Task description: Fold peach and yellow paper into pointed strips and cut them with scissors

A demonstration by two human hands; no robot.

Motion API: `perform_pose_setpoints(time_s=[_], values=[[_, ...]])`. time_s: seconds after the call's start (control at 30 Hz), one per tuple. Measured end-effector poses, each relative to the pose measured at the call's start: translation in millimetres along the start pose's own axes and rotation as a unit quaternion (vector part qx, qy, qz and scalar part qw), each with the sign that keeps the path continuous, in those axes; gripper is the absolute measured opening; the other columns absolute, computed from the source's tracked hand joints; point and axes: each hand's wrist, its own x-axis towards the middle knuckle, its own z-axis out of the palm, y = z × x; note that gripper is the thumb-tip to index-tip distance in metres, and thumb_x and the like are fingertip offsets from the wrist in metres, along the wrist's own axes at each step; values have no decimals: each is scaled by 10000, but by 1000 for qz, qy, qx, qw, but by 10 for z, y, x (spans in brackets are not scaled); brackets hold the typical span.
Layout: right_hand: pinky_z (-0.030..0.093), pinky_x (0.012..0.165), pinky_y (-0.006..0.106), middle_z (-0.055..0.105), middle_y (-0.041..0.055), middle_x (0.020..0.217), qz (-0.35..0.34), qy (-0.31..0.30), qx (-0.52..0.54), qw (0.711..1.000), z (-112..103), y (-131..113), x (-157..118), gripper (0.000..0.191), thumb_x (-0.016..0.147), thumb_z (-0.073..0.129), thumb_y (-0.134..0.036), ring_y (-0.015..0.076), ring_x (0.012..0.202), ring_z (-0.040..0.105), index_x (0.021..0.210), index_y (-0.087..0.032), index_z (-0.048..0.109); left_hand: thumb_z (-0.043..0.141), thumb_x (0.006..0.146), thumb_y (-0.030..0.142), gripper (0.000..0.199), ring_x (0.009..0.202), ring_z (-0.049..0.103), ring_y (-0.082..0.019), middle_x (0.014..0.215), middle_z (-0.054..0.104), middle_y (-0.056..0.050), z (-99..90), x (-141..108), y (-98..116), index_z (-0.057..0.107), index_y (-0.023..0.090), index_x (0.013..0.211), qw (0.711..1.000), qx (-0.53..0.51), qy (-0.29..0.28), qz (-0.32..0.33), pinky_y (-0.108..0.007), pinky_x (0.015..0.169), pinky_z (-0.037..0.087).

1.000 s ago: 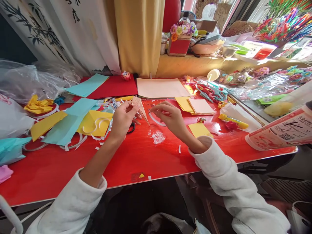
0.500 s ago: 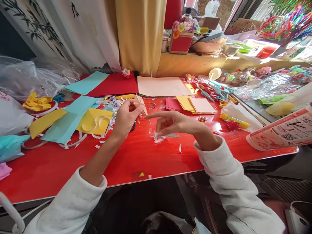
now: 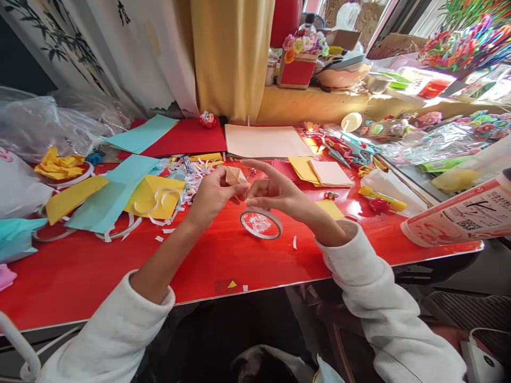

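Behind a glossy red wooden table (image 3: 207, 266) hangs a golden cloth curtain (image 3: 233, 58); in the head view, turquoise paper sheets (image 3: 115, 186) lie at the left, and a stack of pale peach paper (image 3: 263, 141) lies at the back. Near the middle, above the table, the left hand (image 3: 209, 197) pinches a small folded peach paper piece (image 3: 235, 175) between thumb and fingers. The right hand (image 3: 281, 194) is just beside it, thumb and bent fingers close together, index finger reaching over; whether they grip anything, I cannot tell. Just below is a thin, pale tape ring (image 3: 278, 222), tilted, its opening facing up toward the viewer; contact with the table is unclear. The folded paper should be feather-light, crisp but easily crushed, best held by its layered folds; the ring seems light and stiff, best taken by its rim. The paper's long axis seems to slant rightward, its far tip hidden by fingers.
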Motion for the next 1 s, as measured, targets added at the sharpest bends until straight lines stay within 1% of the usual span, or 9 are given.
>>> perform_pose_setpoints(time_s=[0.1,0.17,0.23,0.33,0.43,0.6,0.77,1.0], values=[[447,591,237,577,-3,782,-6,58,-33,998,46,13,19,565,785,552,-244,110,711,570,1292,-221,303,679,652,304,260,566,578,-99,638,562,25,13,-5,-25,465,157,658,1000,-11,-12,-16,-220,551,503],[455,630,246,580,-4,791,-6,83,-60,995,51,33,26,506,795,538,-237,114,740,578,1261,-217,341,672,660,343,265,585,596,-116,644,576,17,15,-5,-26,485,156,671,999,-18,-24,-28,-243,581,516],[463,676,258,584,-6,795,-3,94,-81,992,49,50,29,461,798,532,-231,116,762,583,1231,-215,375,668,660,379,272,604,608,-131,661,598,0,15,-8,-13,524,151,693,999,-20,-30,-37,-251,590,517],[469,715,270,587,-8,793,-4,99,-94,991,55,56,31,432,806,524,-242,118,774,589,1216,-212,392,669,653,409,288,615,618,-144,676,614,-18,14,-19,10,565,145,701,999,-18,-18,-39,-254,581,516],[469,703,264,589,-9,792,-9,109,-109,988,68,62,33,419,805,524,-255,116,772,588,1205,-213,407,655,667,421,287,653,628,-152,700,629,-28,7,-25,9,597,144,717,999,-16,-9,-40,-240,573,514],[455,683,261,602,-7,799,-18,133,-137,981,51,131,50,416,797,528,-235,110,752,583,1195,-205,413,636,682,449,315,676,627,-157,754,654,-46,-6,-8,-33,645,140,744,998,-7,-20,-55,-239,585,513],[449,672,265,598,-10,778,-21,142,-148,979,41,159,60,407,787,540,-241,106,724,573,1175,-193,429,631,684,454,315,620,624,-155,677,643,-35,13,4,-72,656,142,716,999,-8,-9,-52,-251,578,509],[428,646,262,586,-16,728,2,163,-176,971,56,108,56,400,761,572,-233,97,659,537,1138,-175,451,586,723,457,326,649,628,-169,676,637,-34,15,-5,-80,618,140,656,996,-38,-33,-72,-264,615,510]])
